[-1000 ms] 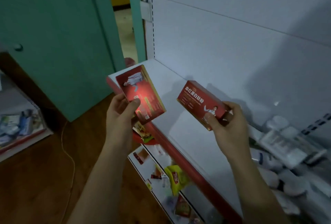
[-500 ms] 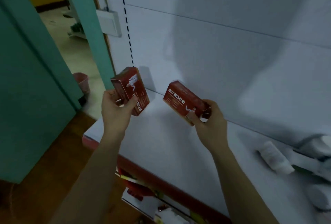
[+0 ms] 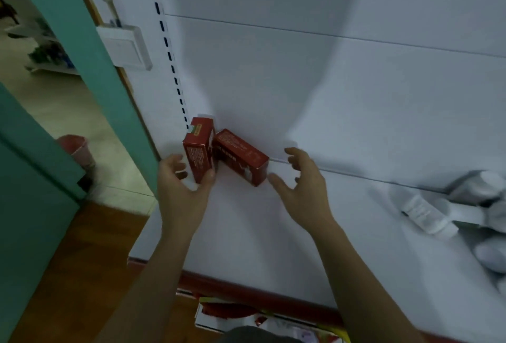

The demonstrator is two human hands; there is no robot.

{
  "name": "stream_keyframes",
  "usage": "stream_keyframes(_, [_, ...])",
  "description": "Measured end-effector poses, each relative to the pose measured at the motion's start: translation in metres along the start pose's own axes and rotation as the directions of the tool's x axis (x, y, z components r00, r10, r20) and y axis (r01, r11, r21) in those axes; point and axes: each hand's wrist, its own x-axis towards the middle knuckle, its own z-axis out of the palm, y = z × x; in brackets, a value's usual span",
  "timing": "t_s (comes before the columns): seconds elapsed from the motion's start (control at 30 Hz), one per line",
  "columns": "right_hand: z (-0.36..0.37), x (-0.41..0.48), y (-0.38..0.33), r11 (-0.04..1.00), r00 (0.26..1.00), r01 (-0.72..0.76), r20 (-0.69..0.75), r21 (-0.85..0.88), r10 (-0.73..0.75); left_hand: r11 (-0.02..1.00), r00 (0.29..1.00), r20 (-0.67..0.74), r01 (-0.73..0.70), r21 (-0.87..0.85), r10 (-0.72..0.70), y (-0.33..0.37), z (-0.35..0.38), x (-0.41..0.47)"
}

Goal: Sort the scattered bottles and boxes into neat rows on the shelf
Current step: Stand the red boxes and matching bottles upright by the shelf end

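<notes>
Red cardboard box (image 3: 198, 148) on the left: standing upright at the back left corner of the flat white shelf (image 3: 246, 233), close to the rear panel. Being gripped by the left hand (image 3: 183, 186), thumb pressing its near right edge, fingers curling round its left side. Butting against it from the right, a second red cardboard box (image 3: 241, 156), lying skewed on the shelf, one end touching the first. Hovering just beside that one, the right hand (image 3: 304, 178), fingers spreading apart and holding nothing, thumb tip right by the box's near corner. Further right, lying jumbled on the shelf, white plastic bottles (image 3: 427, 214).
</notes>
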Motion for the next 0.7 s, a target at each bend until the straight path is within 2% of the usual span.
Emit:
stream_keyframes(0.07, [-0.034, -0.015, 0.010, 0.998, 0.990, 0.029, -0.137, -0.057, -0.037, 0.997, 0.997, -0.074, 0.027, 0.069, -0.022, -0.001, -0.003, -0.018])
stream_keyframes(0.13, [-0.069, -0.030, 0.023, 0.989, 0.963, -0.005, -0.269, -0.148, -0.035, 0.988, 0.995, -0.046, 0.088, 0.130, -0.083, -0.002, -0.002, -0.038])
stream_keyframes(0.2, [-0.105, -0.044, 0.037, 0.964, 0.913, -0.099, -0.407, -0.246, -0.010, 0.982, 0.996, 0.055, 0.055, 0.182, -0.066, 0.003, 0.008, -0.054])
stream_keyframes(0.3, [-0.153, -0.063, 0.060, 0.929, 0.834, -0.265, -0.545, -0.260, 0.085, 0.986, 0.954, 0.293, -0.104, 0.134, 0.061, 0.027, 0.044, -0.076])
stream_keyframes(0.43, [-0.204, -0.084, 0.085, 0.904, 0.837, -0.333, -0.525, -0.267, 0.153, 0.940, 0.756, 0.595, -0.342, 0.003, 0.273, 0.069, 0.112, -0.110])
stream_keyframes(0.5, [-0.227, -0.094, 0.097, 0.900, 0.851, -0.323, -0.506, -0.294, 0.140, 0.913, 0.669, 0.668, -0.405, -0.039, 0.326, 0.087, 0.147, -0.127])
stream_keyframes(0.6, [-0.266, -0.102, 0.115, 0.899, 0.877, -0.281, -0.471, -0.337, 0.098, 0.876, 0.578, 0.723, -0.476, -0.077, 0.377, 0.112, 0.194, -0.148])
stream_keyframes(0.7, [-0.309, -0.098, 0.133, 0.880, 0.901, -0.222, -0.434, -0.419, 0.020, 0.782, 0.388, 0.814, -0.610, -0.126, 0.433, 0.131, 0.234, -0.162])
